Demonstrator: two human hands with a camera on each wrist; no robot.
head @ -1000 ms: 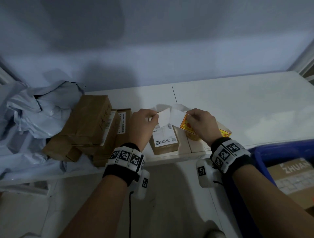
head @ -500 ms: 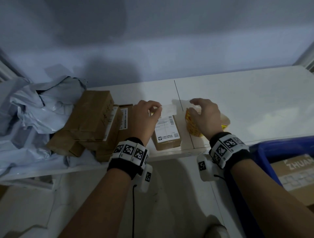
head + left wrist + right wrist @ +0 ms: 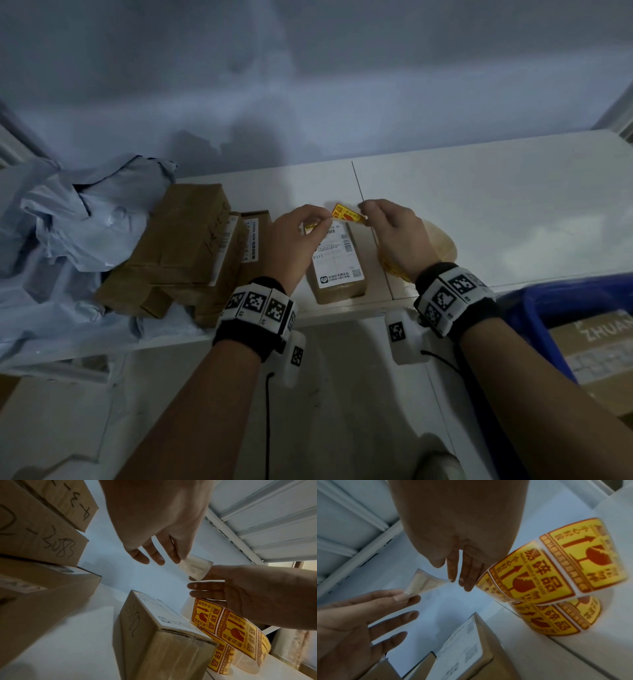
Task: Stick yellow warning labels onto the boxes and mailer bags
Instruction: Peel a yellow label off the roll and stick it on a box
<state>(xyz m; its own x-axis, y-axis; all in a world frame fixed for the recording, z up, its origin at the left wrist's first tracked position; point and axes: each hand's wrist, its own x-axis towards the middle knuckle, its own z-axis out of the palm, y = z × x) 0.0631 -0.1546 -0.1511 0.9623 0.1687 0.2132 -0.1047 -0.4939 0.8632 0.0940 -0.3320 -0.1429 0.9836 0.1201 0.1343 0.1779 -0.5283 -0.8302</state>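
Observation:
One yellow warning label [image 3: 346,213] with red print hangs between my two hands, over the far end of a small cardboard box [image 3: 337,270] that carries a white shipping label. My left hand [image 3: 320,222] pinches the label's left corner and my right hand [image 3: 368,210] pinches its right end. From the wrist views I see the label's pale underside [image 3: 195,568] [image 3: 423,584], slightly creased, clear of the box [image 3: 163,635]. The roll of yellow labels [image 3: 556,574] lies on the shelf under my right wrist, to the right of the box.
Several brown boxes [image 3: 185,246] are stacked left of the small box, with crumpled grey mailer bags [image 3: 68,222] beyond them. A blue bin [image 3: 565,301] holding a carton sits at the lower right. The white shelf [image 3: 496,212] extends to the right, and a wall stands behind it.
A second ago the hands held a white strip over the box; half a second ago the right hand was at the roll. Now both pinch one yellow label, face up, above the box.

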